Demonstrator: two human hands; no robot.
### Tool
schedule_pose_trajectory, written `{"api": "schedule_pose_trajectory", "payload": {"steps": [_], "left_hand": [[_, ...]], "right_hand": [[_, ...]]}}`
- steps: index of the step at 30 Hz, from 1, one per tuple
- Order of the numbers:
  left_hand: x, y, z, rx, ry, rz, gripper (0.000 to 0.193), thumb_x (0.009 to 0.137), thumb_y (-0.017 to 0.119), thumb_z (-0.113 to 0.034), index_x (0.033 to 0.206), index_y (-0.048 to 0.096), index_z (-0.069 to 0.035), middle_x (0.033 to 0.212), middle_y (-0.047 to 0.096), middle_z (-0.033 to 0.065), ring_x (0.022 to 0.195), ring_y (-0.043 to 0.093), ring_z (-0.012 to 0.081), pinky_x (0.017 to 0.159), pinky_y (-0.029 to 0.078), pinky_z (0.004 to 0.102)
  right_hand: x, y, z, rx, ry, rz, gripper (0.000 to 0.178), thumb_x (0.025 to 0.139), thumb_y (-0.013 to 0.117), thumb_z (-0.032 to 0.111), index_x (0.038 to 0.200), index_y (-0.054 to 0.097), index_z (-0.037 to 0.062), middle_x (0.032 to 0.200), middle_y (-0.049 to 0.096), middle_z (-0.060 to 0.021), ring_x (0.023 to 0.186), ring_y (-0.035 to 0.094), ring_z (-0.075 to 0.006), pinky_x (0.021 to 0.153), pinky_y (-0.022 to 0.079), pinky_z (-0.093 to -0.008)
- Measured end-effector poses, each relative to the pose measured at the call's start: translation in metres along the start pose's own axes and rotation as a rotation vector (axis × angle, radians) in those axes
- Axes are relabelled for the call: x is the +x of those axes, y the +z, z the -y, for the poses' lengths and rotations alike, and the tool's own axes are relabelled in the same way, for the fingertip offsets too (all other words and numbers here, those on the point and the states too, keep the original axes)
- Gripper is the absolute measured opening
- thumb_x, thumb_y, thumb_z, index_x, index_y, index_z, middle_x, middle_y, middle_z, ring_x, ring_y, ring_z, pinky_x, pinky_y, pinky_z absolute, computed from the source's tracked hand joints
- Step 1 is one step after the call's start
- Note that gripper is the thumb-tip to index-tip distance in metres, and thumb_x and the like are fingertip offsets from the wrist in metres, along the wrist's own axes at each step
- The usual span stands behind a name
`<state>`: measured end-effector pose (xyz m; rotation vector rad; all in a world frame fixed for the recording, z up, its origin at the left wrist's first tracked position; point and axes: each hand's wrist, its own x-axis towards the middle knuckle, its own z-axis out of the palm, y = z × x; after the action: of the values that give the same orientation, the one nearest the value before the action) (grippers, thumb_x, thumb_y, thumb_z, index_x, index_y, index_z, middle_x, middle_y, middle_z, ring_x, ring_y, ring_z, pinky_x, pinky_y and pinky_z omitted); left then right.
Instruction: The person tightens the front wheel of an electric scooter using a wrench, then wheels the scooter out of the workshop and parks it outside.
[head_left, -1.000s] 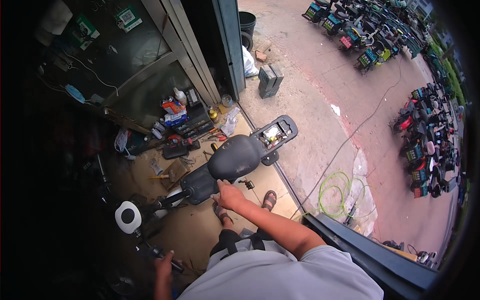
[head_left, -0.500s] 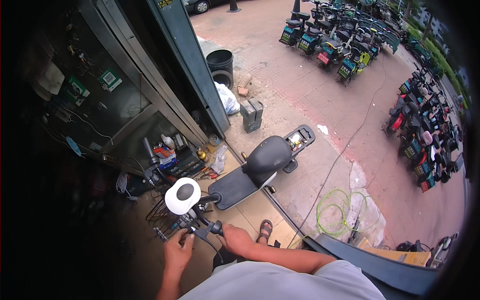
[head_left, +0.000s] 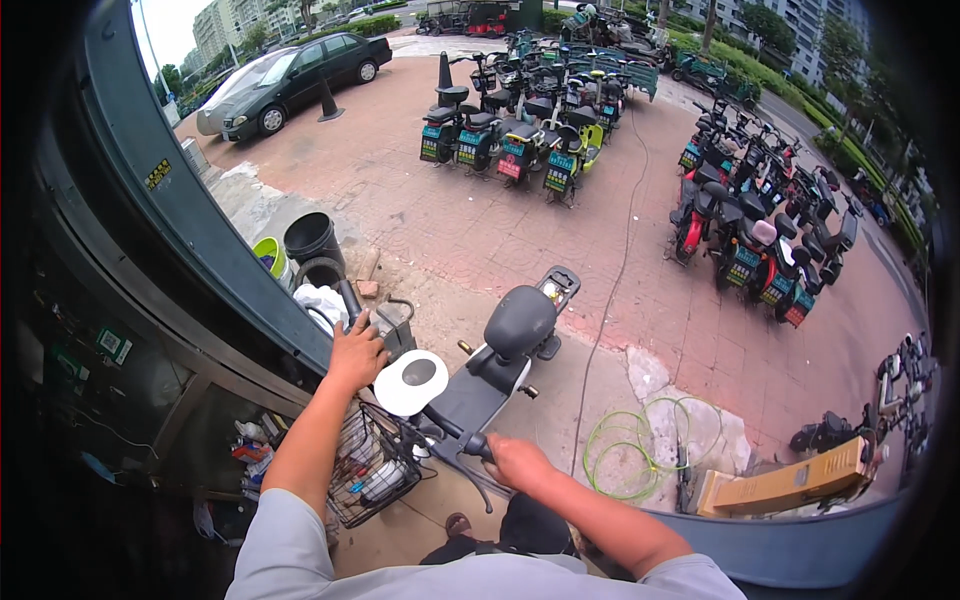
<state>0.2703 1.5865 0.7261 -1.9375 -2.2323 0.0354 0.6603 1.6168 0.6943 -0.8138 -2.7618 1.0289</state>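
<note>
An electric scooter (head_left: 465, 400) stands before me, with a grey seat (head_left: 520, 320) and a white front cover (head_left: 400, 388) bearing a dark oval. My right hand (head_left: 515, 463) is closed round its right handlebar grip (head_left: 478, 447), and a brake lever (head_left: 470, 475) curves out beside it. Over by the left handlebar grip (head_left: 349, 296), my left hand (head_left: 357, 352) lies with its fingers spread; how firmly it touches the bar I cannot tell. Below the handlebar, the wire front basket (head_left: 350, 500) has items in it that I cannot make out.
A blue-grey door frame (head_left: 190, 210) rises close on my left. Past it stand a black bucket (head_left: 313, 240) and a dark grey box (head_left: 397, 330). Coiled green hose (head_left: 625, 490) and a yellow panel (head_left: 785, 478) lie to the right. Parked scooters (head_left: 520, 140) fill the pavement beyond.
My left hand has left the right brake lever and reached across to the left grip. The scooter's front has swung round and my view has turned left and up. My right hand keeps its grip.
</note>
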Motion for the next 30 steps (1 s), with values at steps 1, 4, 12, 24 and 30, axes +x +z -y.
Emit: {"api": "schedule_pose_trajectory", "payload": {"steps": [1, 4, 12, 24, 30], "left_hand": [[0.030, 0.005, -0.009, 0.017, 0.018, -0.002, 0.030, 0.092, 0.065, -0.040, 0.099, 0.078, -0.014, 0.128, 0.067, 0.0055, 0.147, 0.039, 0.0297, 0.105, 0.033, 0.0674], [0.110, 0.016, -0.029, -0.011, 0.037, -0.044, 0.028, 0.090, 0.067, -0.039, 0.096, 0.077, -0.014, 0.123, 0.067, 0.0043, 0.147, 0.039, 0.0294, 0.102, 0.035, 0.0655], [0.326, 0.065, -0.093, -0.002, 0.122, -0.027, 0.027, 0.089, 0.066, -0.039, 0.095, 0.076, -0.014, 0.109, 0.070, 0.0030, 0.145, 0.042, 0.0315, 0.102, 0.034, 0.0663], [0.626, 0.149, -0.153, -0.038, 0.085, 0.044, 0.035, 0.091, 0.066, -0.044, 0.095, 0.077, -0.011, 0.113, 0.071, 0.0077, 0.146, 0.042, 0.0304, 0.101, 0.038, 0.0629], [0.782, 0.187, -0.197, -0.031, 0.058, 0.018, 0.037, 0.093, 0.063, -0.043, 0.096, 0.078, -0.009, 0.114, 0.072, 0.0094, 0.144, 0.045, 0.0309, 0.103, 0.036, 0.0661]], "right_hand": [[0.010, -0.017, -0.015, -0.021, 0.056, -0.013, 0.031, 0.085, 0.072, 0.025, 0.102, 0.058, 0.0035, 0.084, 0.069, -0.0244, 0.078, 0.068, -0.0453, 0.069, 0.054, -0.0546], [0.040, -0.062, -0.059, -0.029, 0.127, -0.075, 0.031, 0.085, 0.072, 0.025, 0.103, 0.059, 0.0026, 0.083, 0.070, -0.0241, 0.077, 0.069, -0.0447, 0.068, 0.055, -0.0550], [0.126, -0.184, -0.212, -0.017, 0.188, -0.165, 0.013, 0.082, 0.065, 0.007, 0.092, 0.065, -0.0015, 0.081, 0.071, -0.0241, 0.076, 0.071, -0.0430, 0.068, 0.058, -0.0512], [0.289, -0.347, -0.434, -0.138, 0.292, -0.147, 0.020, 0.081, 0.068, 0.009, 0.099, 0.066, 0.0011, 0.083, 0.073, -0.0213, 0.079, 0.073, -0.0404, 0.069, 0.059, -0.0514], [0.363, -0.439, -0.558, -0.199, 0.280, -0.103, 0.023, 0.079, 0.072, 0.012, 0.099, 0.067, 0.0025, 0.086, 0.073, -0.0210, 0.082, 0.073, -0.0398, 0.072, 0.058, -0.0511]]}}
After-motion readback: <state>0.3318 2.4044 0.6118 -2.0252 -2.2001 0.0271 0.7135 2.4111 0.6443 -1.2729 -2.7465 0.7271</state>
